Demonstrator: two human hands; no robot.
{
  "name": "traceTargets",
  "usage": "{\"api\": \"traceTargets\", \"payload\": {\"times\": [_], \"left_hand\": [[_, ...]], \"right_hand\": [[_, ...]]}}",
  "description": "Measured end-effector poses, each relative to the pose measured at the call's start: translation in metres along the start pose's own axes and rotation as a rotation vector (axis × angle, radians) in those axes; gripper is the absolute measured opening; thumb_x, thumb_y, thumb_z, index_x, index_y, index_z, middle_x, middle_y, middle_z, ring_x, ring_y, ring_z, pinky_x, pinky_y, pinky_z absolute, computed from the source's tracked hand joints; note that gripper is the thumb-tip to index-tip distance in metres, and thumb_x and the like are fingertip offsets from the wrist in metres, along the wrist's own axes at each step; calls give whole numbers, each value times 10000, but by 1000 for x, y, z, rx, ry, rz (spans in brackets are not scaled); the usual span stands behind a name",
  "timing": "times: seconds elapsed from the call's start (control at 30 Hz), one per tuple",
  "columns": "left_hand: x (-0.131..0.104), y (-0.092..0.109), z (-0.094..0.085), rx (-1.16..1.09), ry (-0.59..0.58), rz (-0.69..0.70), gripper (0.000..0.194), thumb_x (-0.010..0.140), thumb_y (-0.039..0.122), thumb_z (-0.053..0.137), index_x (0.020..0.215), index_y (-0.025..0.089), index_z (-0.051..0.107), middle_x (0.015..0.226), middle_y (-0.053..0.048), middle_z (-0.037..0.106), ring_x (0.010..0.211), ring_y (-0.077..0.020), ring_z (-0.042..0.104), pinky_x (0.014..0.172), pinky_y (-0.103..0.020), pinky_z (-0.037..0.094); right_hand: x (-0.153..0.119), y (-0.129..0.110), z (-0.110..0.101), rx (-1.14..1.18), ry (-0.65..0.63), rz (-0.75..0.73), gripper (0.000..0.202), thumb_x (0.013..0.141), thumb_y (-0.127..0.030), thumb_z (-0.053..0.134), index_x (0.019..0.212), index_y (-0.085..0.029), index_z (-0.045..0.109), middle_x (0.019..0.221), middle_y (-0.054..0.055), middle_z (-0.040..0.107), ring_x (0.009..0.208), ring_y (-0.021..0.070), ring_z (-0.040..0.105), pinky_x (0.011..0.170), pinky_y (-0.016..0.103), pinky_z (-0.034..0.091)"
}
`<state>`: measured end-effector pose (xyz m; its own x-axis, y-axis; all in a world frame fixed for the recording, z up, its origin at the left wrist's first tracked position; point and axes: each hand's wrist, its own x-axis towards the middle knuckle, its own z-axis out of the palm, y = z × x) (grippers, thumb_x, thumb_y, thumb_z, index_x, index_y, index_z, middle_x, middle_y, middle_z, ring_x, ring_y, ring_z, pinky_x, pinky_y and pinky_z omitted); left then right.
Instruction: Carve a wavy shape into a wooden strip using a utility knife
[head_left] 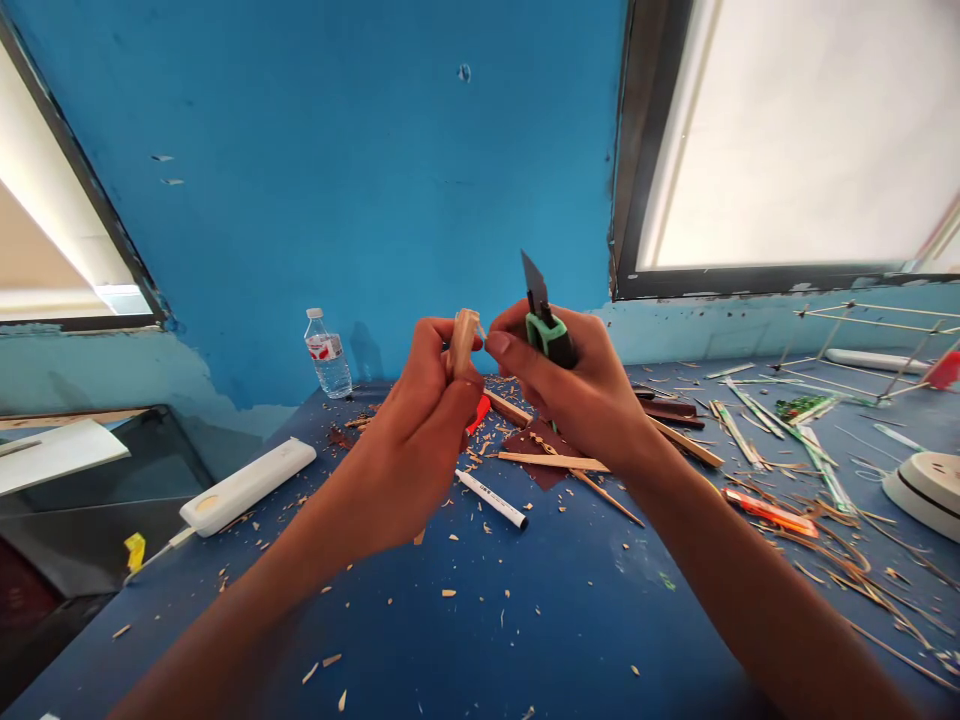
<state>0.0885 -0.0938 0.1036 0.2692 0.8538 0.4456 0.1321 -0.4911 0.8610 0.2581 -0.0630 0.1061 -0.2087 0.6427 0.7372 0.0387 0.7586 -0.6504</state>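
My left hand (431,430) is closed around a small piece of light wood (463,340), its top end sticking up between thumb and fingers. Close by on the right, my right hand (577,385) grips a green and black utility knife (551,338), whose blade points up and away from the wood. The thumb and forefinger of my right hand pinch near a thin sliver at the wood's edge. Both hands are raised over the blue table (570,620). Below them are wood shavings, a white marker (491,499) and a flat wooden strip (553,461).
A water bottle (328,355) stands at the back left, near a white power strip (247,487). On the right are an orange cutter (770,512), scattered sticks, a thin stick frame (847,310) and a round white object (926,492). A blue wall rises behind.
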Motion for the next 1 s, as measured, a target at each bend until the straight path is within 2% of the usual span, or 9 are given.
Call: {"api": "traceTargets", "payload": {"times": [0.17,0.3,0.4,0.5,0.6,0.73,0.83,0.9,1.0], "left_hand": [[-5,0,2,176,11,88,105,1061,401,463,1085,299,453,857,32,519,701,-115,435,595,-220,399],[-8,2,2,186,21,83,115,1066,420,459,1093,309,466,903,29,541,698,-106,443,604,-218,411],[-7,4,1,92,0,51,125,1050,448,487,1107,336,489,824,42,462,674,-114,413,582,-216,415],[-5,6,-2,-78,-80,-17,87,1056,381,448,1080,337,519,793,43,403,656,-115,399,551,-209,399],[0,8,-6,-235,-156,-44,154,1027,266,412,1050,297,562,820,36,405,644,-99,399,545,-200,389],[6,8,-10,-351,-157,-61,202,945,226,435,1060,238,601,763,36,389,595,-91,389,504,-198,342],[6,10,-12,-393,-203,-85,165,894,257,473,994,209,595,713,46,358,535,-76,323,462,-193,267],[6,11,-12,-401,-228,-101,157,906,335,495,952,210,579,686,54,331,505,-69,259,434,-183,203],[6,13,-10,-396,-240,-152,293,961,476,460,856,215,541,643,64,286,477,-63,176,406,-165,163]], "right_hand": [[-3,-6,3,133,5,11,274,914,-466,716,819,-219,645,589,-73,453,497,79,377,453,242,313],[-4,-8,5,122,26,-12,209,891,-365,731,789,-213,629,602,-69,477,504,76,393,465,237,345],[-5,-8,6,128,13,-37,148,897,-287,693,791,-212,622,600,-73,481,502,73,396,475,236,355],[-4,-8,7,123,26,-38,157,894,-266,688,766,-203,622,595,-73,482,507,71,397,488,241,355],[-2,-7,6,64,116,-4,148,885,-256,697,771,-205,618,581,-81,451,505,70,379,483,247,328],[5,-2,-2,3,248,1,149,822,-220,746,776,-207,605,644,-72,499,555,76,413,519,255,354],[9,-1,-10,-62,293,27,133,791,-196,752,844,-203,631,723,-54,556,579,79,429,529,262,359],[9,-1,-15,-88,285,58,121,805,-196,733,880,-204,638,707,-55,537,562,81,413,509,263,339],[8,-3,-21,-95,243,63,64,878,-235,683,852,-205,633,635,-58,467,529,82,373,478,267,289]]}}
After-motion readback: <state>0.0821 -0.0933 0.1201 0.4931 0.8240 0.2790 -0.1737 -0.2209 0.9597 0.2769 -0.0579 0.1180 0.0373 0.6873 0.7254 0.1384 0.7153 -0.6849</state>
